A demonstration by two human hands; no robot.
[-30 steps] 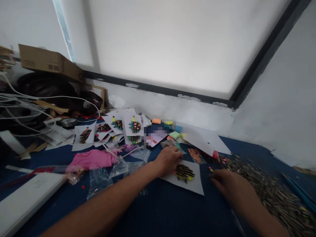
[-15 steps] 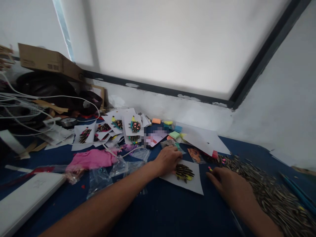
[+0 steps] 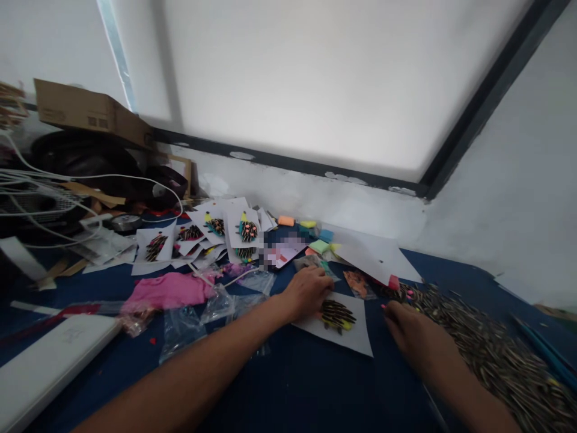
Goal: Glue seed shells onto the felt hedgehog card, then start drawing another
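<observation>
A small sheet of white paper (image 3: 358, 343) lies in front of me. On it is a hedgehog figure (image 3: 338, 316) with a yellow body and striped sunflower seeds as spines. My left hand (image 3: 309, 291) rests curled on the sheet's left side, holding it against the table, with its fingertips mostly hidden beside the figure. My right hand (image 3: 415, 331) is to the right of the sheet, thumb and fingers drawn together. At its fingertips shows a small pink piece (image 3: 383, 306), largely covered by the fingers. Beyond that hand spreads a pile of sunflower seeds (image 3: 500, 355).
Several finished hedgehog cards (image 3: 247, 228) lie at the back left. Pink clay (image 3: 169, 290) and clear plastic bags (image 3: 183, 331) are left of my left arm. Coloured clay blocks (image 3: 319, 246), a phone (image 3: 288, 251) and larger paper (image 3: 374, 255) lie behind. A white box (image 3: 58, 361) stands front left.
My right hand has shifted slightly right, its thumb and fingers closing together and covering more of the small coloured piece. My left hand and the sheet stay put.
</observation>
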